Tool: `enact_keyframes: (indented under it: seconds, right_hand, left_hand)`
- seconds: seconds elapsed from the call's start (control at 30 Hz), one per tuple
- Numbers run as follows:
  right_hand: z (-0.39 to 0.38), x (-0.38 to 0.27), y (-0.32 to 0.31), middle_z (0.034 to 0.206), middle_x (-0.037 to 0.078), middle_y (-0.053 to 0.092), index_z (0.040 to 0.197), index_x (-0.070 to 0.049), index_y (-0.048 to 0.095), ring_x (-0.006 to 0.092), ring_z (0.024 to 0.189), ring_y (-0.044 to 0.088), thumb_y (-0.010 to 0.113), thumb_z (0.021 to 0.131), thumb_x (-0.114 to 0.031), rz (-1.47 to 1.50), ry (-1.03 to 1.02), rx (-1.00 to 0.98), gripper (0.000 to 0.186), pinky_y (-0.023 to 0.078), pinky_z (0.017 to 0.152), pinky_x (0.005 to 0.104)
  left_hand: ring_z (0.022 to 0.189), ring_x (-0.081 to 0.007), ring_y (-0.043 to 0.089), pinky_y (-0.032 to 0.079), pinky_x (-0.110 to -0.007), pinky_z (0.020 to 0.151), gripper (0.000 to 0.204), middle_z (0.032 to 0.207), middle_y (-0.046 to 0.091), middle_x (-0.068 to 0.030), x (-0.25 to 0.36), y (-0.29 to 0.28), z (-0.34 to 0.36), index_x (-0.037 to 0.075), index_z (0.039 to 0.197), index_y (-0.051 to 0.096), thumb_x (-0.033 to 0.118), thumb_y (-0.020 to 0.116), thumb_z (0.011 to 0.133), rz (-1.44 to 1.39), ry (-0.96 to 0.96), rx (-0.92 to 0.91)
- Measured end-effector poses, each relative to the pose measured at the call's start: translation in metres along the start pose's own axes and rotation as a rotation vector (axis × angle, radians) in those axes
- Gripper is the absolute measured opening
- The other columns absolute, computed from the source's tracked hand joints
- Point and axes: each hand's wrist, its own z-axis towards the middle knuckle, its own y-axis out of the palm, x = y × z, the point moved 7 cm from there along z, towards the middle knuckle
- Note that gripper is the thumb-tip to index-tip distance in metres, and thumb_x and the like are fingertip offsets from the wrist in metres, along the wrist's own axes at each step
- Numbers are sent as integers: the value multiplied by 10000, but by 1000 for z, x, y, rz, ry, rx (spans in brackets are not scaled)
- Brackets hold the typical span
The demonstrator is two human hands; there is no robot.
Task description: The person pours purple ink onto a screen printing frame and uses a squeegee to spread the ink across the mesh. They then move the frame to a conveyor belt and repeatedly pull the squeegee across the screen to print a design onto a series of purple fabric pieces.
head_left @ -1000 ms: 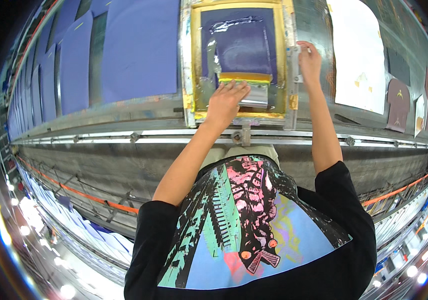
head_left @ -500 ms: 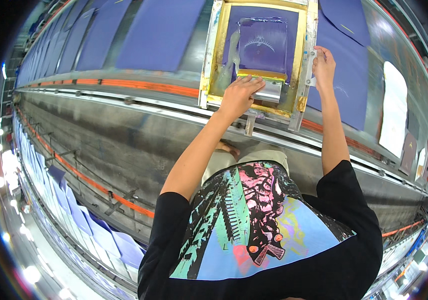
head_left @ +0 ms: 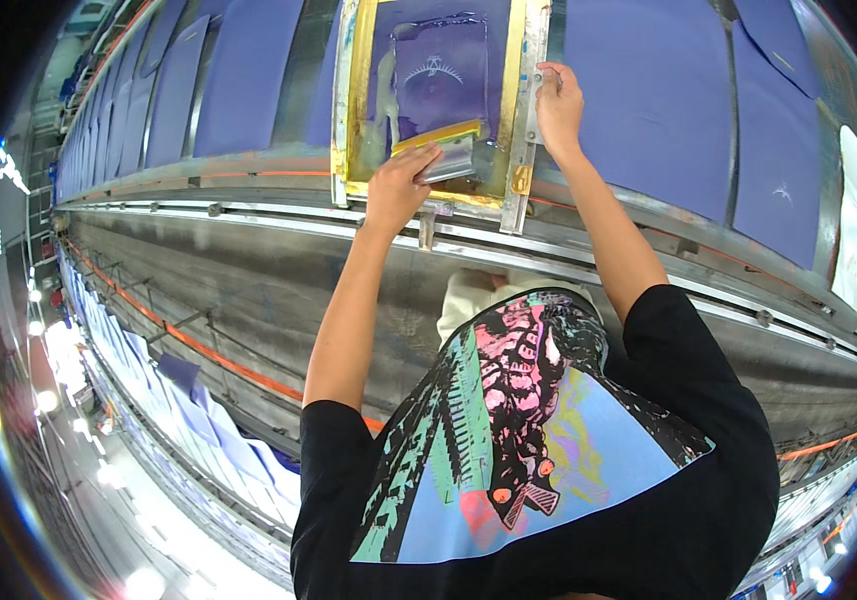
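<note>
My left hand (head_left: pixel 398 190) grips a squeegee (head_left: pixel 451 158) with a yellow blade and metal holder, tilted near the lower end of a screen frame (head_left: pixel 511 80) with yellow edges. The screen's mesh carries dark purple ink (head_left: pixel 443 105), a pale arched design and a clear smeared patch along its left. My right hand (head_left: pixel 560 105) is closed on the metal side bar (head_left: pixel 534 120) at the frame's right. The frame stands over the long table among flat purple pieces.
Purple pieces (head_left: pixel 243 80) lie in rows left and right on the table, with a white piece (head_left: pixel 853 210) at far right. A metal rail (head_left: pixel 288 225) runs along the near edge. Behind me are orange tubing (head_left: pixel 198 345) and a second row of hanging or lying sheets (head_left: pixel 248 430).
The view has shifted along the table, showing more purple pieces at right. The squeegee has gone from level to tilted under my left hand, and the pale design now shows on the screen.
</note>
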Motion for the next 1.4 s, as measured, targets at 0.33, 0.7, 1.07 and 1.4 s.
enact_keyframes:
  seconds: [0.33,0.7,1.07,1.4]
  right_hand:
    - [-11,18,12,651,102,588,1110,-79,693,200,575,549,535,1057,-163,-64,30,63,186,441,609,402]
    - [-5,14,15,899,253,702,1145,-62,659,479,870,667,513,1061,-190,-399,-1,154,211,490,767,550]
    - [-11,3,23,945,271,691,1165,-51,633,486,919,652,497,1074,-190,-428,86,125,215,483,803,536]
    - [-7,8,16,951,281,695,1172,-61,627,506,917,659,503,1069,-168,-387,68,155,194,492,779,547]
  left_hand:
    - [1274,-292,638,542,-384,1031,575,1389,676,-16,-49,-9,-15,176,1293,728,-46,691,764,-120,-203,-108]
    - [1154,-289,696,558,-435,938,631,1292,718,-39,-70,10,29,277,1352,680,17,747,780,296,346,-98]
    - [886,-327,727,574,-450,806,404,1029,770,-88,-84,5,207,253,1148,800,52,641,835,186,159,-23]
    - [979,-311,730,572,-449,856,481,1085,778,-60,-83,-4,163,272,1176,791,44,722,759,-27,19,-166]
